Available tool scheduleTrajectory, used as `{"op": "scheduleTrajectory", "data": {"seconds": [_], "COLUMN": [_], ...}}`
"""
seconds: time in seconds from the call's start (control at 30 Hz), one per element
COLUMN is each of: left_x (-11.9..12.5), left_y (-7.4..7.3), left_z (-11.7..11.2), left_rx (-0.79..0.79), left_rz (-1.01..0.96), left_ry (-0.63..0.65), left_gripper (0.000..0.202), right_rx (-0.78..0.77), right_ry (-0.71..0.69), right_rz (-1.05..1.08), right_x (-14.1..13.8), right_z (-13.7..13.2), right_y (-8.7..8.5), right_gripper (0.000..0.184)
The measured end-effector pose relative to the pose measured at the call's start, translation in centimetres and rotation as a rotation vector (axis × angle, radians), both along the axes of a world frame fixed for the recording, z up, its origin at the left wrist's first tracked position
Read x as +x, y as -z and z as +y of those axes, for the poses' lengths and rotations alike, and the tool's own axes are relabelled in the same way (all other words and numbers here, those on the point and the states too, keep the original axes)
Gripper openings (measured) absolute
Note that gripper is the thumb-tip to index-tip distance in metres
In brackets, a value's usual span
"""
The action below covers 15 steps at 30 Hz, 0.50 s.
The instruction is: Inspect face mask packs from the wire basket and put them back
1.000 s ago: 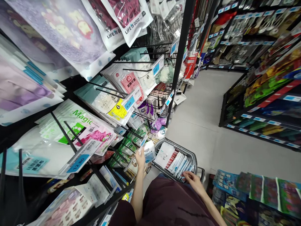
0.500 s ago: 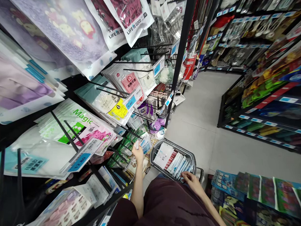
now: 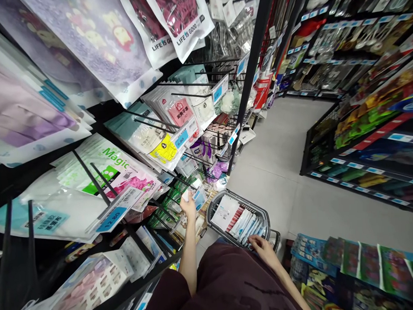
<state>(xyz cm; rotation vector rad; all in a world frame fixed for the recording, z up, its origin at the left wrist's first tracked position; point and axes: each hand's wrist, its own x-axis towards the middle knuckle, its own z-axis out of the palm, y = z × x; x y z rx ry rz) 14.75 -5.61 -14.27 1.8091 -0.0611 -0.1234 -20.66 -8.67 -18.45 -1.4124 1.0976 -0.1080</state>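
Observation:
My left hand (image 3: 188,206) is raised at a low peg hook of the left rack, its fingers closed on a small white and blue packet (image 3: 198,197) among hanging green packets (image 3: 172,201). My right hand (image 3: 260,244) rests low on the near end of a grey wire basket (image 3: 267,214) on the floor, fingers curled over the packets (image 3: 241,221) stacked inside; what they grip is hard to make out. My dark maroon lap (image 3: 231,280) fills the bottom of the view.
Peg hooks with hanging packets and blue price tags (image 3: 180,138) stick out from the left rack. A black upright post (image 3: 247,81) stands behind the basket. Dark shelves (image 3: 361,136) line the right of the grey floor aisle (image 3: 288,161). Colourful packs (image 3: 359,262) lie at lower right.
My left hand has carried the white and blue packet from beside the basket up and left to the peg hook. My right hand has stayed at the basket.

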Motion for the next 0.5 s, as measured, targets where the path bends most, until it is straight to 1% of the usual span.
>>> {"op": "scheduleTrajectory", "data": {"seconds": [0.2,0.3,0.4,0.5], "left_x": [1.6,2.5,3.5,4.8], "left_y": [0.8,1.2,1.2,0.8], "left_z": [-1.5,-2.5,-3.6,-4.7], "left_rx": [-0.067,-0.099,-0.117,-0.110], "left_rz": [0.001,-0.009,-0.008,-0.015], "left_ry": [-0.091,-0.167,-0.252,-0.309], "left_gripper": [0.030,0.027,0.025,0.020], "right_rx": [-0.025,-0.046,-0.057,-0.059], "right_ry": [-0.023,-0.016,0.003,0.004], "right_rz": [-0.018,-0.013,-0.010,-0.009], "right_x": [-0.5,-0.8,-1.1,-1.5], "right_z": [0.2,0.4,0.5,0.6], "right_y": [0.8,1.0,1.0,0.8], "right_gripper": [0.048,0.048,0.050,0.050]}}
